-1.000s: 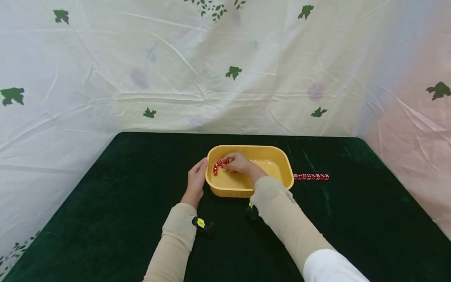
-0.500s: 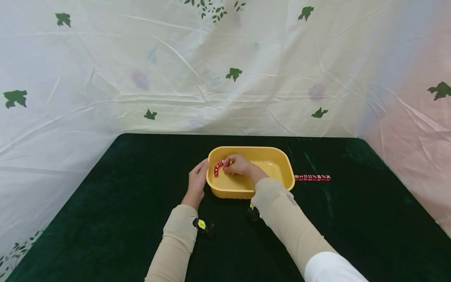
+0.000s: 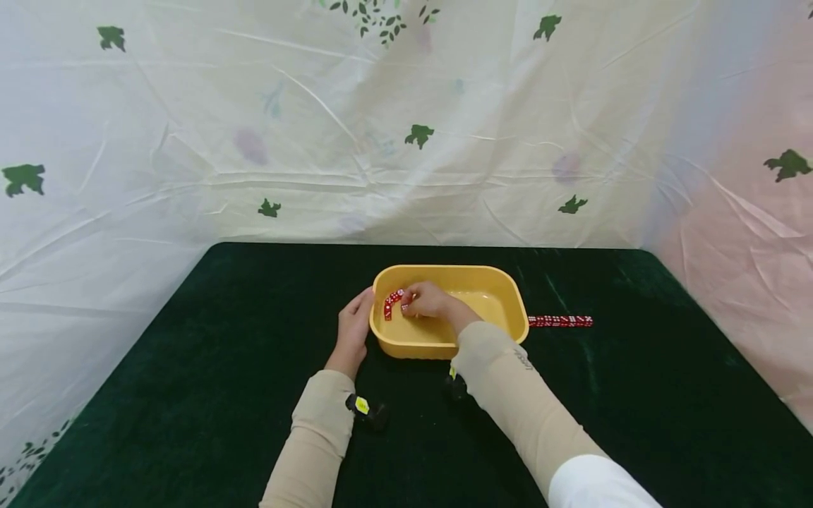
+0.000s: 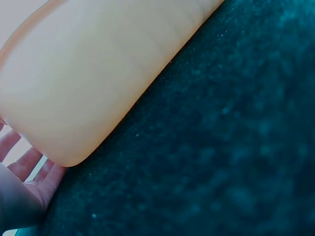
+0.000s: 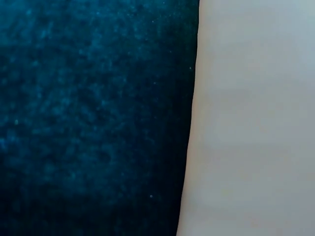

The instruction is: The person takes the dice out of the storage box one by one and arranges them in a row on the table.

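A yellow plastic basin stands on the dark green table. At its left end my left hand rests against the outside wall, fingers fairly straight; the left wrist view shows these fingers touching the basin's lower corner. My right hand reaches inside the basin and pinches a red die between thumb and fingertips. Beside it, several red dice with white pips form a curved row on the basin floor. My right hand hides part of that floor. The right wrist view shows only the basin's outer wall and cloth.
A straight row of red dice lies on the table, its left end by the basin's right side. Dark green cloth covers the table. A pale curtain with green leaf shapes hangs behind and at both sides.
My right fingertips have shifted slightly down and away from the curved row, with a die now showing at them. My left hand stays against the basin.
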### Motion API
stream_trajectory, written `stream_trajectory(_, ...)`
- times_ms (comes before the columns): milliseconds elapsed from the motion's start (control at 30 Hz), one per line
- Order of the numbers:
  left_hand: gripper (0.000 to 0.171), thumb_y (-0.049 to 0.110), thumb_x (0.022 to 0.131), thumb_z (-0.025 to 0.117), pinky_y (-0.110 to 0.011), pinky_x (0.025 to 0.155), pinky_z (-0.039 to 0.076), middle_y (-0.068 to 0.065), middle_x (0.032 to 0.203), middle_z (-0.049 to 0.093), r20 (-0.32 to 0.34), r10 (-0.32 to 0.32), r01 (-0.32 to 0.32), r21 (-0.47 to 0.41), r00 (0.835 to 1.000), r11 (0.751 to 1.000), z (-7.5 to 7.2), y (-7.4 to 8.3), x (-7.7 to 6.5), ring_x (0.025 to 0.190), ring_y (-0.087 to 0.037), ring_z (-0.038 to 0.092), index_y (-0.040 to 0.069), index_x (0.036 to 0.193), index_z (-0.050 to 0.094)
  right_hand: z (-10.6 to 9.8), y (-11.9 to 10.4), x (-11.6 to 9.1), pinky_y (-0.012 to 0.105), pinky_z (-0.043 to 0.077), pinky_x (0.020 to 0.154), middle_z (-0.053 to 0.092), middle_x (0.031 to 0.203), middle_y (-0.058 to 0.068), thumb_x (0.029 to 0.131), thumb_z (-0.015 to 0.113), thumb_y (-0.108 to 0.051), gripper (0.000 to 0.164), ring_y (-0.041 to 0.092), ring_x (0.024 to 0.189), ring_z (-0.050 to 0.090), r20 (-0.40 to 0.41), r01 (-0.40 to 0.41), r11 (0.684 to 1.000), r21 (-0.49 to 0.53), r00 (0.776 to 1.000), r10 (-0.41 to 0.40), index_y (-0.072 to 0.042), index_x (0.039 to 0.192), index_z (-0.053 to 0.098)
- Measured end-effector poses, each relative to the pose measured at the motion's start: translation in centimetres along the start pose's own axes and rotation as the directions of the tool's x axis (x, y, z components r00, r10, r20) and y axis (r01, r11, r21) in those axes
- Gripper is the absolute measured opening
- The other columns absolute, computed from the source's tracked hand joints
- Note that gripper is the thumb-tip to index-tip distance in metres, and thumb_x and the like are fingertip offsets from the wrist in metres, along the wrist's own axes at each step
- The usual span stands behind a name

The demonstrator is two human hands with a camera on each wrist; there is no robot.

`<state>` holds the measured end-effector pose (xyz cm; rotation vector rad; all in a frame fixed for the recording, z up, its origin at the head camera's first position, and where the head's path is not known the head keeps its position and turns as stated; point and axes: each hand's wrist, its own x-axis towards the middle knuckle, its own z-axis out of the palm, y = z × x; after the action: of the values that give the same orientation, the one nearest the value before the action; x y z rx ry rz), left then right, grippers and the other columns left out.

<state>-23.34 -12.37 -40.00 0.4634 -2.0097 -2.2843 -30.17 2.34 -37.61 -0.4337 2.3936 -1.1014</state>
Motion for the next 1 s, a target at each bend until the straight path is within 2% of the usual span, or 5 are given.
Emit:
stream_trajectory(333, 0.046, 0.045, 0.084, 0.048, -0.031, 0.090, 0.036, 0.000, 0.123, 0.046, -0.002, 0.003, -0.003, -0.003, 1.000, 1.000, 0.2, -0.1, 0.0, 0.113, -0.015, 0.039, 0.017, 0.120, 0.051, -0.5, -0.4, -0.4, 0.024, 0.043, 0.053, 0.053, 0.076, 0.008, 0.081, 0.060, -0.008, 0.012, 0.019, 0.057, 0.046, 0.002, 0.001, 0.999, 0.053, 1.000, -0.001, -0.001, 0.091, 0.059)
stream_trajectory(533, 0.046, 0.045, 0.084, 0.048, -0.031, 0.090, 0.035, 0.000, 0.124, 0.045, -0.004, 0.012, -0.012, 0.005, 1.000, 1.000, 0.2, -0.3, 0.1, 0.113, -0.015, 0.039, 0.017, 0.120, 0.051, -1.5, -0.7, -0.8, 0.033, 0.047, 0.062, 0.055, 0.081, 0.013, 0.081, 0.060, -0.007, 0.016, 0.027, 0.066, 0.051, -0.002, 0.042, 0.994, 0.105, 0.999, -0.042, 0.002, 0.094, 0.059)
stream_trajectory(667, 0.047, 0.047, 0.083, 0.048, -0.031, 0.091, 0.035, 0.000, 0.124, 0.045, -0.004, 0.003, -0.003, 0.002, 1.000, 1.000, 0.2, -0.3, 0.2, 0.114, -0.015, 0.038, 0.018, 0.120, 0.051, -2.4, -1.2, -1.2, 0.037, 0.046, 0.067, 0.054, 0.084, 0.009, 0.081, 0.060, -0.006, 0.015, 0.023, 0.067, 0.050, -0.031, 0.066, 0.993, 0.098, 0.997, -0.064, 0.002, 0.094, 0.059)
stream_trajectory(800, 0.047, 0.049, 0.082, 0.048, -0.032, 0.092, 0.033, 0.002, 0.123, 0.045, -0.005, -0.007, 0.007, 0.009, 1.000, 1.000, 0.2, -0.3, 0.2, 0.114, -0.014, 0.038, 0.020, 0.120, 0.051, -3.3, -1.6, -1.6, 0.034, 0.045, 0.062, 0.055, 0.080, 0.007, 0.081, 0.060, -0.007, 0.014, 0.018, 0.061, 0.048, -0.072, 0.080, 0.993, 0.082, 0.995, -0.074, 0.001, 0.092, 0.060)
stream_trajectory(1000, 0.047, 0.048, 0.083, 0.047, -0.032, 0.093, 0.033, 0.003, 0.123, 0.045, -0.017, -0.006, 0.006, 0.018, 1.000, 1.000, 0.2, -0.4, 0.3, 0.114, -0.014, 0.037, 0.021, 0.120, 0.050, -4.9, -1.8, -2.3, 0.043, 0.044, 0.072, 0.058, 0.081, 0.007, 0.080, 0.061, -0.009, 0.014, 0.026, 0.071, 0.050, -0.108, 0.091, 0.992, 0.089, 0.991, -0.082, -0.001, 0.092, 0.060)
